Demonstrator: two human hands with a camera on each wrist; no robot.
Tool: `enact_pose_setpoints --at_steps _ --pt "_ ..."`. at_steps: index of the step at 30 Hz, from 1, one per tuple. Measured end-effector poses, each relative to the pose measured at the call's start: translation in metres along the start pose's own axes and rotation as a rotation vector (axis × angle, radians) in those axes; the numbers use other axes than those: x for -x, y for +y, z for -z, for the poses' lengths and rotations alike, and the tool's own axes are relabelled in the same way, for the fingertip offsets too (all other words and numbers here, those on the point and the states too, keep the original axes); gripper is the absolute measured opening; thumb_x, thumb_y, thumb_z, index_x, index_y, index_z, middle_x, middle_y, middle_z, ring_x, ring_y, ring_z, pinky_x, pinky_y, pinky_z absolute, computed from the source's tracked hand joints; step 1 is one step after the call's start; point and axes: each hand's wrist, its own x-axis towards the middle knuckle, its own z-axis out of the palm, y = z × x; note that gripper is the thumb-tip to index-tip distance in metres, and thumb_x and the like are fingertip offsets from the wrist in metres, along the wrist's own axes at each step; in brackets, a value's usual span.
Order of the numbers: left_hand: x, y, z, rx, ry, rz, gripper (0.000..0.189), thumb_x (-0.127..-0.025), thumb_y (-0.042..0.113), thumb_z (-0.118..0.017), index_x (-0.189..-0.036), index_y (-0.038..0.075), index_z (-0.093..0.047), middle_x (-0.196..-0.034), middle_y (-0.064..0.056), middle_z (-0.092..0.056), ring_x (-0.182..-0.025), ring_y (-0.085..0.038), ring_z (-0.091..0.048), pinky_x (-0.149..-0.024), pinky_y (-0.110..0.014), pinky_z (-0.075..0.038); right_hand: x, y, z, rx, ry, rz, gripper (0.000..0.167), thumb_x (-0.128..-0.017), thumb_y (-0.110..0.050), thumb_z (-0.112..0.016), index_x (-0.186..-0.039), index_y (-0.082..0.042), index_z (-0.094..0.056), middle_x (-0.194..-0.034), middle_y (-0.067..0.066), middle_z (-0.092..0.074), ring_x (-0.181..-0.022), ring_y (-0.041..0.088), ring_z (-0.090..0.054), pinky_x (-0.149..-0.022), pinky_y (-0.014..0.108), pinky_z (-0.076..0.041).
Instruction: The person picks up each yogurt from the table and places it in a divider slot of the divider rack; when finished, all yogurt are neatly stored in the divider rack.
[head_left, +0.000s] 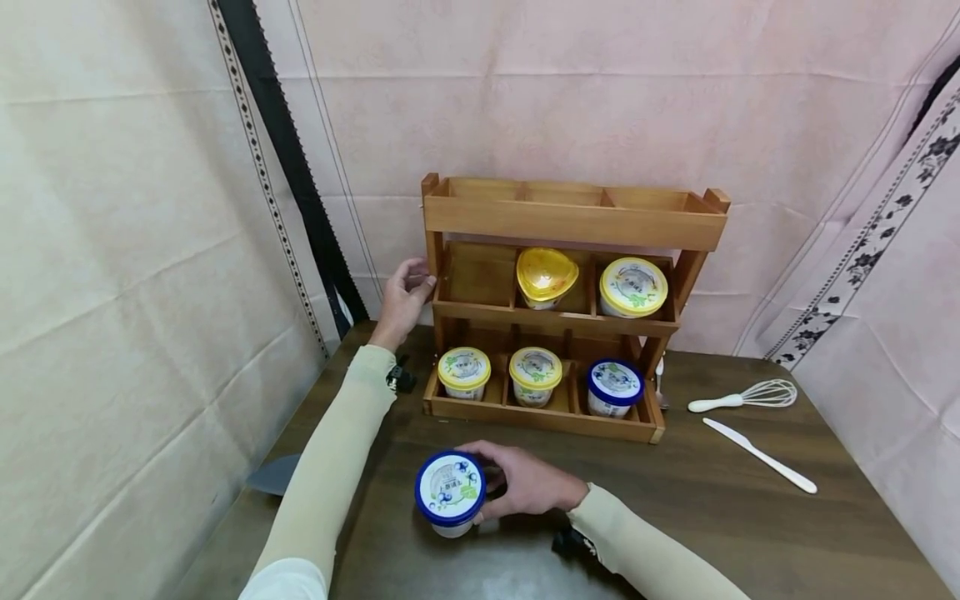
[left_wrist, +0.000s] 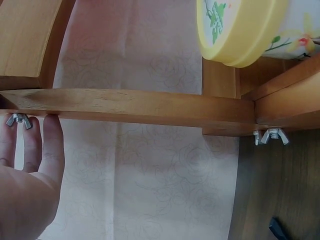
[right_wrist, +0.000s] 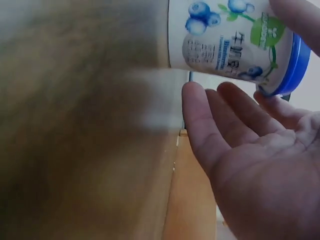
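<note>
My right hand (head_left: 528, 481) grips a blue-lidded tub (head_left: 452, 493) near its lid, over the front of the table. In the right wrist view, the tub (right_wrist: 227, 42) shows printed blueberries, with the thumb on one side and fingers on the other. At the wooden shelf rack (head_left: 577, 221), my left hand (head_left: 405, 302) touches the left side. The left wrist view has its straight fingertips against the wooden side post (left_wrist: 135, 106), beside a wing nut (left_wrist: 19, 120). On the bottom tier stand two yellow-lidded tubs (head_left: 463, 372) and another blue-lidded tub (head_left: 613, 387).
On the middle tier are a glossy yellow-topped container (head_left: 546, 277) and a yellow-lidded tub (head_left: 633, 287). Right of the rack lie a whisk (head_left: 742, 397), a white knife (head_left: 761, 454) and a partly hidden spoon (head_left: 660, 379). A grey flat object (head_left: 274, 475) sits behind my left sleeve.
</note>
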Motion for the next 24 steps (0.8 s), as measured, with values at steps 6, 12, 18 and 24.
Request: enact_pose_setpoints --at_steps 6,12,18,24 --pt "0.001 -0.001 0.002 -0.009 0.001 -0.013 0.038 -0.106 0.02 -0.066 -0.144 0.015 -0.059 -0.134 -0.01 -0.061 -0.126 -0.026 -0.061 -0.1 -0.034 -0.055 -0.001 0.001 -0.003 -0.014 -0.03 -0.026 0.089 -0.088 -0.025 -0.089 -0.16 -0.033 -0.038 -0.154 -0.004 -0.054 -0.138 0.013 -0.055 -0.103 0.027 -0.056" --pt "0.001 -0.003 0.006 -0.009 0.01 -0.018 0.038 -0.106 0.021 -0.066 -0.143 0.016 -0.059 -0.133 -0.009 -0.061 -0.126 -0.025 -0.061 -0.102 -0.037 -0.056 -0.009 0.003 -0.003 -0.007 -0.067 -0.038 0.092 -0.084 -0.024 -0.093 -0.16 -0.03 -0.04 -0.152 -0.006 -0.056 -0.137 0.009 -0.056 -0.103 0.026 -0.056" --pt "0.001 -0.003 0.004 -0.007 0.008 -0.02 0.036 -0.106 0.021 -0.066 -0.142 0.018 -0.06 -0.133 -0.008 -0.061 -0.127 -0.026 -0.061 -0.102 -0.039 -0.056 -0.014 0.004 -0.005 0.014 -0.072 -0.04 0.082 -0.083 -0.024 -0.093 -0.152 -0.027 -0.049 -0.145 -0.009 -0.061 -0.134 0.008 -0.057 -0.11 0.027 -0.05" --pt "0.0 -0.003 0.002 -0.008 -0.003 -0.022 0.036 -0.106 0.021 -0.066 -0.142 0.019 -0.06 -0.134 -0.008 -0.061 -0.126 -0.024 -0.061 -0.103 -0.039 -0.055 -0.013 0.004 -0.003 0.006 -0.025 -0.066 0.077 -0.084 -0.025 -0.093 -0.149 -0.029 -0.051 -0.142 -0.009 -0.062 -0.132 0.008 -0.059 -0.107 0.027 -0.052"
